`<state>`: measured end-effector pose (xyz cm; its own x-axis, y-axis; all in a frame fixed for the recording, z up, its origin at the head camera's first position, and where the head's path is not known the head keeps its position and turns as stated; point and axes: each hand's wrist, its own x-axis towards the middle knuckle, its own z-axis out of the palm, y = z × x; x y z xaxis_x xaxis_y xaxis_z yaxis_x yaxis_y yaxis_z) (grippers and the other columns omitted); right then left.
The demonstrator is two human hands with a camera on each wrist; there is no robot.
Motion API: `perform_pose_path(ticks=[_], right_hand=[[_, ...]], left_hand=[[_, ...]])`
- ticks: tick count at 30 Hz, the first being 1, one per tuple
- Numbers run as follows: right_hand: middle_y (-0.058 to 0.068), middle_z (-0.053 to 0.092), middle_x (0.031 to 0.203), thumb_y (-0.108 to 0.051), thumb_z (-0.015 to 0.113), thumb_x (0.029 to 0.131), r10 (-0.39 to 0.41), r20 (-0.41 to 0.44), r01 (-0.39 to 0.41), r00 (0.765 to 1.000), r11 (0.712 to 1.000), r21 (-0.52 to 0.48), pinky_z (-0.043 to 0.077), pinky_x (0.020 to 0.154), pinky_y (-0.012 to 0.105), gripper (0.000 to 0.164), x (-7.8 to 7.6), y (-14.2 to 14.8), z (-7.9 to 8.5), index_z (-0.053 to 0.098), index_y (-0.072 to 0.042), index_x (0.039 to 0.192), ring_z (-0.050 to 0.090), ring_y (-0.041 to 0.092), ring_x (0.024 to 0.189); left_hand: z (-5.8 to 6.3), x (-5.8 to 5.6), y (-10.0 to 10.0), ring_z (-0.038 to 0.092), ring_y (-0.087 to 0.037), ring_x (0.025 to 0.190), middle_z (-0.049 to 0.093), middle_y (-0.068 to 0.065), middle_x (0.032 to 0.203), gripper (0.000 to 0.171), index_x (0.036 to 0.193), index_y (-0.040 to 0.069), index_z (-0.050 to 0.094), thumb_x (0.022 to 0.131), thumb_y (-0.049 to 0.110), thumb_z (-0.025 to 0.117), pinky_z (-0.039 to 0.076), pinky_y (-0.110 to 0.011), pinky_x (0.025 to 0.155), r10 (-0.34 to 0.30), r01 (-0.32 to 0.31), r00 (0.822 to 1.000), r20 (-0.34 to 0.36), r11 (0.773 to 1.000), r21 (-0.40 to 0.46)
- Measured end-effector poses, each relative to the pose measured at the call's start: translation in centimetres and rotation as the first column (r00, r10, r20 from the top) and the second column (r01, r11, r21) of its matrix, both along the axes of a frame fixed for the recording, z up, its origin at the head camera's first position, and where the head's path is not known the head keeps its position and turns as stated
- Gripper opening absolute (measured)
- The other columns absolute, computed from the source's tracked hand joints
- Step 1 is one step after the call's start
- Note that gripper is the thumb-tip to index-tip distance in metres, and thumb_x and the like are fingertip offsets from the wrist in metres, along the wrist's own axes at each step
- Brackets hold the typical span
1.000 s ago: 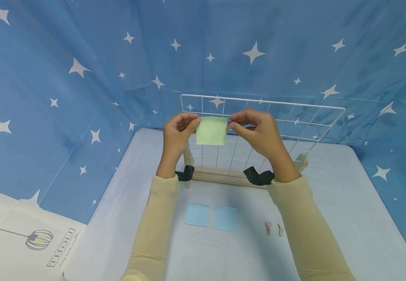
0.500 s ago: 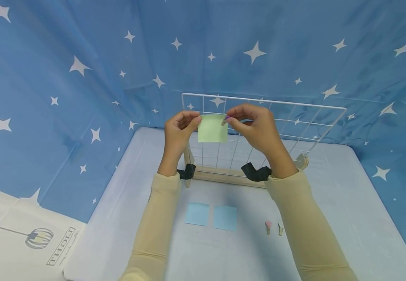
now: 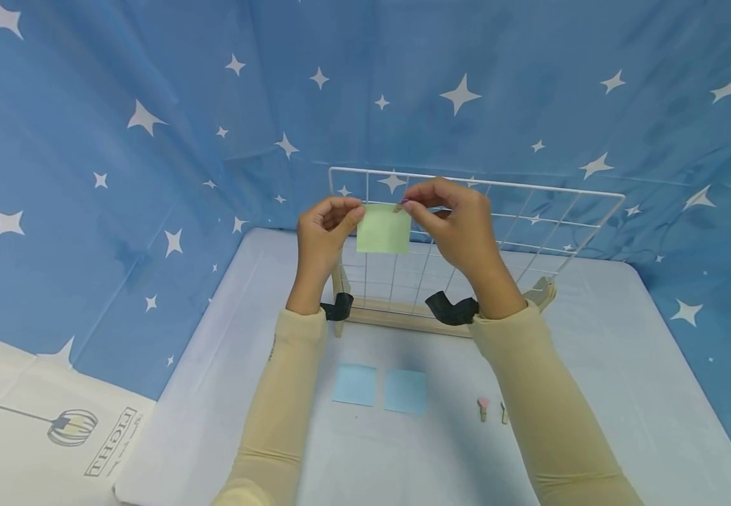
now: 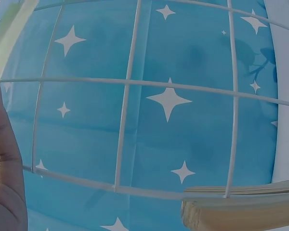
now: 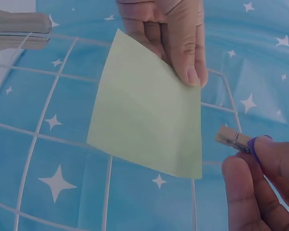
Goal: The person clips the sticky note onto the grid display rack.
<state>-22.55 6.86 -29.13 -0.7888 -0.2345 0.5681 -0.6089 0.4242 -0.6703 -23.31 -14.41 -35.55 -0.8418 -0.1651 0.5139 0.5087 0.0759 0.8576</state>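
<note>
A green sticky note (image 3: 383,230) is held up in front of a white wire grid (image 3: 530,214). My left hand (image 3: 324,235) pinches its upper left corner between thumb and fingers. My right hand (image 3: 457,221) pinches a small wooden clothespin (image 5: 234,139) with a purple end. In the head view the clothespin's tip overlaps the note's upper right corner; in the right wrist view it appears just beside the note's edge. Only part of the left hand (image 4: 5,168) shows at the edge of the left wrist view.
Two blue sticky notes (image 3: 356,384) lie on the white table (image 3: 214,393). To their right are a clothespin with a pink end (image 3: 482,409) and another small clothespin (image 3: 504,413), partly behind the right sleeve. A wooden base (image 3: 403,321) supports the grid. Behind hangs a starry blue curtain (image 3: 403,56).
My right hand has moved up and left, bringing the clothespin from the note's right edge to its upper right corner. The left hand and note have risen slightly.
</note>
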Motion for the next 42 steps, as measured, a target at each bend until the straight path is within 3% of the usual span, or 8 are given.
perform_pose_path(ticks=[7,9,17,32,42], right_hand=[[0.016,0.081,0.106,-0.001,0.077,0.100,-0.046,-0.114,0.051,0.992,0.998,0.043,0.065,0.076,0.044,0.010,-0.1,-0.8,0.1,0.080,0.003,0.109,0.078,0.030,0.097],[0.017,0.080,0.106,-0.001,0.077,0.100,-0.047,-0.123,0.054,0.991,0.997,0.048,0.066,0.076,0.048,0.011,-0.1,-1.0,0.0,0.080,0.004,0.109,0.077,0.031,0.096],[0.018,0.080,0.105,0.000,0.076,0.101,-0.055,-0.136,0.067,0.989,0.994,0.083,0.066,0.075,0.047,0.011,-0.3,-1.4,0.1,0.081,0.005,0.109,0.077,0.031,0.094],[0.023,0.080,0.099,0.002,0.076,0.100,-0.061,-0.290,0.110,0.955,0.982,0.153,0.067,0.076,0.048,0.008,-0.9,-2.9,0.1,0.081,0.009,0.101,0.079,0.036,0.088],[0.025,0.079,0.099,0.003,0.075,0.100,-0.068,-0.314,0.128,0.947,0.976,0.176,0.066,0.075,0.049,0.009,-1.1,-3.3,0.2,0.080,0.010,0.102,0.079,0.037,0.085]], left_hand=[[-0.1,-0.1,0.1,0.071,-0.006,0.087,0.079,-0.012,0.100,0.017,0.110,-0.007,0.078,0.099,0.006,0.080,0.059,-0.024,0.079,0.025,-0.025,1.000,-0.009,1.000,-0.005],[-0.1,-0.2,0.2,0.070,-0.005,0.086,0.079,-0.013,0.100,0.017,0.110,-0.008,0.078,0.099,0.006,0.080,0.059,-0.024,0.079,0.033,-0.033,0.999,-0.014,0.999,-0.008],[-0.3,-0.2,0.5,0.071,-0.005,0.087,0.078,-0.015,0.102,0.017,0.110,-0.007,0.078,0.099,0.006,0.079,0.060,-0.026,0.080,0.036,-0.036,0.999,-0.014,0.999,-0.001],[-0.5,-0.4,0.8,0.071,-0.004,0.089,0.078,-0.018,0.103,0.017,0.111,-0.007,0.077,0.101,0.006,0.078,0.059,-0.025,0.081,0.066,-0.065,0.997,-0.035,0.998,0.023],[-0.6,-0.4,1.1,0.070,-0.003,0.088,0.077,-0.021,0.104,0.017,0.112,-0.009,0.076,0.101,0.005,0.077,0.059,-0.025,0.080,0.067,-0.066,0.997,-0.042,0.997,0.033]])
